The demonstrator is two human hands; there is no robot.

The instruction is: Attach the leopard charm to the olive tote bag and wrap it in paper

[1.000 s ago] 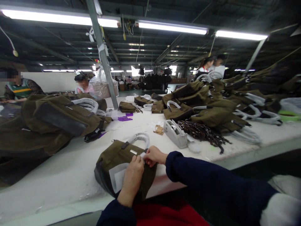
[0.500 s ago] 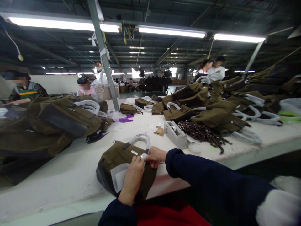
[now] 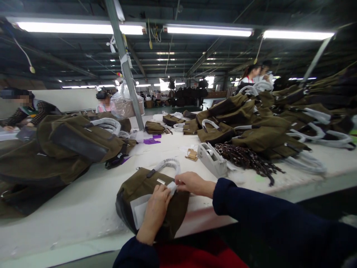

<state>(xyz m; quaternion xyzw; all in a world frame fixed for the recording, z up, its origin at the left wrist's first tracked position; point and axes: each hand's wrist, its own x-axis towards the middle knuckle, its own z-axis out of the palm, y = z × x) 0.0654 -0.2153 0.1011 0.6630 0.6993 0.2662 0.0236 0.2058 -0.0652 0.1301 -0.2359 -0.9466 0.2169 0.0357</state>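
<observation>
An olive bag (image 3: 139, 188) lies at the near edge of the white worktop (image 3: 69, 212), its wrapped handle (image 3: 167, 164) arching toward the far side. The left hand (image 3: 154, 212) rests on the bag's face with its fingers pinched on a small white strip (image 3: 172, 187) near the handle's base, and the right hand (image 3: 192, 183) pinches the same strip from the other side. Farther back toward the worktop's middle sit a tape dispenser (image 3: 213, 160) and a dark pile of straps (image 3: 245, 158), with heaps of olive bags (image 3: 251, 126) beyond
</observation>
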